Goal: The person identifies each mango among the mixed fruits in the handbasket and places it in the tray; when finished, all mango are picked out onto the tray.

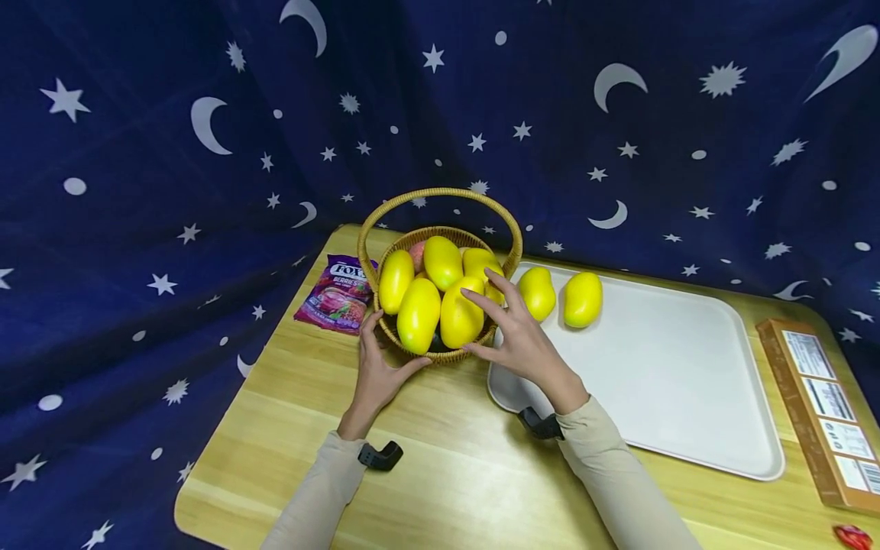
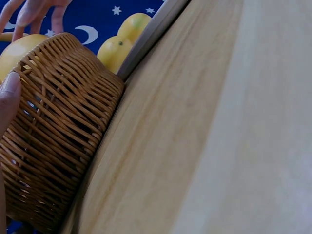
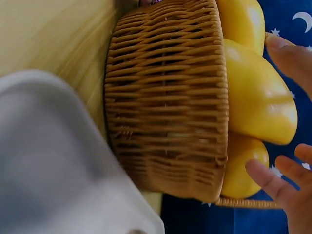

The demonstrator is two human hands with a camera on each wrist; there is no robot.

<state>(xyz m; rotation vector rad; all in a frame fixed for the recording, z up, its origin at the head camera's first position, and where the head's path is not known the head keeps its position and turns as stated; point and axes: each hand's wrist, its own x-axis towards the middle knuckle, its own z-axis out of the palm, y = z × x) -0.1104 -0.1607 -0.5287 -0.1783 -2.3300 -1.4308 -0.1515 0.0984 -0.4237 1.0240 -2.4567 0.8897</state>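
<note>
A wicker basket [image 1: 450, 357] with a tall arched handle [image 1: 440, 192] stands on the table, heaped with several yellow mangoes. My left hand [image 1: 378, 382] holds the basket's near left side, thumb at the front rim and fingers round the left side; the left wrist view shows its thumb [image 2: 9, 95] against the wickerwork. Over the basket's right side my right hand [image 1: 525, 344] spreads its fingers round the front right mango [image 1: 459, 317]. In the right wrist view its fingers stand apart, close to the mangoes [image 3: 258, 92]. A pinkish-red round thing [image 1: 417, 254] shows between the mangoes at the back.
Right of the basket lies a white tray [image 1: 660, 367] bearing two mangoes, one [image 1: 537, 292] beside the other [image 1: 583, 299]. A purple candy bag [image 1: 337, 298] lies left of the basket. At the far right are a brown box [image 1: 818, 412] and a small red item [image 1: 852, 537].
</note>
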